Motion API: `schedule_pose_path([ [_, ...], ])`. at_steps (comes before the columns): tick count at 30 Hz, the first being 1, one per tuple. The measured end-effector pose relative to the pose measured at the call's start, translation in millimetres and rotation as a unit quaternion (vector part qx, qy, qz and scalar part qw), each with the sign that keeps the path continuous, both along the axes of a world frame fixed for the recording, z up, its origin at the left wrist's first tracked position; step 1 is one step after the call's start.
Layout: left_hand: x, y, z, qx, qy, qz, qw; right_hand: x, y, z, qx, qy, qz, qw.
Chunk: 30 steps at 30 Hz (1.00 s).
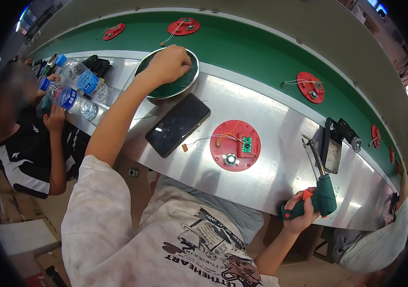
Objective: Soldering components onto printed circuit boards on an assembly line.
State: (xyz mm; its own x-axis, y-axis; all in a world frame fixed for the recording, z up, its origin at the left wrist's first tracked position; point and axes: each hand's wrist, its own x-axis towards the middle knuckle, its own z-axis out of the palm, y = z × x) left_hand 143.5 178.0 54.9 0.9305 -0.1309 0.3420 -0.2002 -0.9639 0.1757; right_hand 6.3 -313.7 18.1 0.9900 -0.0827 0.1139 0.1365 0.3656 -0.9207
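Observation:
My left hand (169, 63) reaches over a round metal bowl (197, 76) holding a dark green mass. Its fingers are curled together, and whatever they pinch, if anything, is hidden. In my right hand (301, 215) is a green soldering gun (327, 195) with an orange trigger, its metal tip pointing up and away from me. Between the hands a red round plate (235, 160) lies on the metal bench. It carries a green circuit board (247, 144), a small round part and thin wires running left to a small brown piece. A black smartphone (177, 125) rests beside it.
Several red plates, one of them a red disc (311, 88), sit along the green conveyor belt (252, 52) beyond the bench. Water bottles (85, 79) lie at left, near another person (27, 153). A soldering stand (332, 152) is at right. Another person's sleeve (381, 244) shows at far right.

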Motion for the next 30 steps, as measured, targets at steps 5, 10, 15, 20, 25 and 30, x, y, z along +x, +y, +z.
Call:
schedule_pose_path([
  [5, 12.7, 8.7, -14.5, 0.029, 0.072, 0.013, 0.997, -3.1, -1.7, -1.8, 0.014, 0.013, -0.009, 1.000],
  [10, 7.3, 22.4, -0.2, -0.013, -0.064, -0.054, 0.996, 3.8, 4.3, -0.7, 0.066, 0.018, 0.009, 0.998],
  [15, -25.8, -26.4, 33.3, -0.188, -0.158, -0.018, 0.969, 7.4, 4.2, -3.5, 0.029, 0.004, 0.020, 0.999],
  [20, -74.0, -105.9, 44.9, -0.384, -0.015, -0.116, 0.916, -20.4, 16.5, 5.7, -0.010, -0.052, 0.020, 0.998],
  [25, -111.7, -160.1, 19.8, -0.309, 0.007, -0.184, 0.933, -40.6, 28.7, 7.2, -0.188, -0.032, 0.079, 0.978],
  [30, -117.2, -179.2, -23.8, -0.284, -0.052, -0.140, 0.947, -42.3, 44.8, 4.9, -0.199, -0.022, 0.087, 0.976],
])
